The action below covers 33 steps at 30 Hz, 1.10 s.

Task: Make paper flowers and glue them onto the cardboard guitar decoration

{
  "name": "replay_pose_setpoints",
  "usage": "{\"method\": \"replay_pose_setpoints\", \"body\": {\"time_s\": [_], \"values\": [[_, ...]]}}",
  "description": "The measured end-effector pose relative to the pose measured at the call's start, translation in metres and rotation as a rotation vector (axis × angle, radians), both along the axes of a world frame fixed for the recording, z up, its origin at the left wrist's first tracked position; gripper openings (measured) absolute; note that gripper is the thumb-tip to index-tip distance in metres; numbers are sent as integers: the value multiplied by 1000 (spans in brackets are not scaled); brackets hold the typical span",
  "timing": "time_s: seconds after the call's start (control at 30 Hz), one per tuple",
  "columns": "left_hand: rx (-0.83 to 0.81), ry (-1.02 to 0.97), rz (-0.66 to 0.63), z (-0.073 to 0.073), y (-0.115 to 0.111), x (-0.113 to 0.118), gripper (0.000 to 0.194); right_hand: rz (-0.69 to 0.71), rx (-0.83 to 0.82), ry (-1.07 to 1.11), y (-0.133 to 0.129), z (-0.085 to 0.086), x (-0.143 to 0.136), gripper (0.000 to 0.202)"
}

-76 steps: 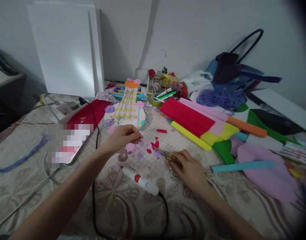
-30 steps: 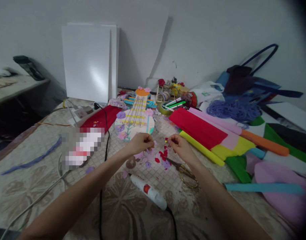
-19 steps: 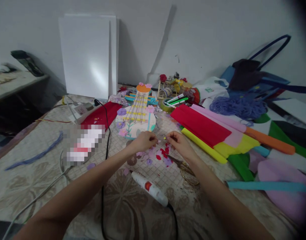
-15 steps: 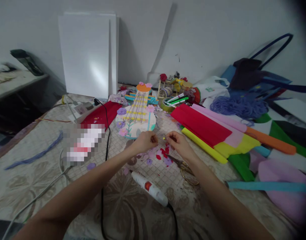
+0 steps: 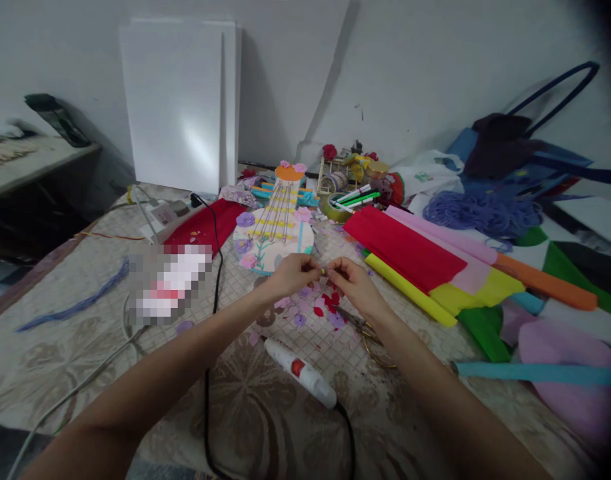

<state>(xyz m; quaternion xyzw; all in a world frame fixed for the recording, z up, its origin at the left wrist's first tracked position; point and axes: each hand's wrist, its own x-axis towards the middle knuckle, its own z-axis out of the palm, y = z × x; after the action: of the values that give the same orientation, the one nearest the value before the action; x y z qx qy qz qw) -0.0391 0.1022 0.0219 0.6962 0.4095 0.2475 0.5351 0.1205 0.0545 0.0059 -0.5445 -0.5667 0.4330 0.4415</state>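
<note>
My left hand [image 5: 296, 275] and my right hand [image 5: 354, 283] meet over the middle of the table, fingertips pinched almost together. Between them shows a tiny yellow piece [image 5: 324, 271], too small to make out fully. Just beyond my left hand lies a guitar-shaped craft [image 5: 270, 233] with strings and paper flowers. Red petal pieces [image 5: 326, 304] and purple paper flowers [image 5: 300, 321] are scattered below my fingers. Scissors [image 5: 358, 323] with gold handles lie partly under my right forearm. Nearer to me rests a white pen-shaped tool [image 5: 300, 372] with a black cord.
Rolls of red paper [image 5: 405, 247] and yellow paper [image 5: 410, 290] lie at the right, near purple yarn [image 5: 480, 215]. Markers [image 5: 358, 197] stand by a tape roll [image 5: 332, 210] at the back. A black cable [image 5: 218, 273] crosses the left side. White boards [image 5: 178, 107] lean on the wall.
My hands have drawn closer together, so the yellow piece now sits between both sets of fingertips. The whole view has shifted slightly; the things on the table look unmoved.
</note>
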Motion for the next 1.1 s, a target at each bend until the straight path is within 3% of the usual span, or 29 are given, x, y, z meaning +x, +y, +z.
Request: {"method": "replay_pose_setpoints", "body": {"time_s": [0.23, 0.6, 0.77, 0.9, 1.1], "values": [[-26, 49, -13, 9, -3, -7, 6, 52, -29, 3, -4, 7, -3, 18], [-107, 12, -15, 12, -6, -7, 6, 78, -69, -58, -6, 7, 1, 20], [-143, -12, -40, 16, -8, -11, 6, 133, -3, -435, -38, 19, 29, 18], [-163, -17, -41, 20, -11, -15, 7, 171, -104, -862, -72, 20, 62, 16], [-169, -41, -51, 19, -12, -21, 9, 196, -124, -910, -88, 3, 75, 15]]}}
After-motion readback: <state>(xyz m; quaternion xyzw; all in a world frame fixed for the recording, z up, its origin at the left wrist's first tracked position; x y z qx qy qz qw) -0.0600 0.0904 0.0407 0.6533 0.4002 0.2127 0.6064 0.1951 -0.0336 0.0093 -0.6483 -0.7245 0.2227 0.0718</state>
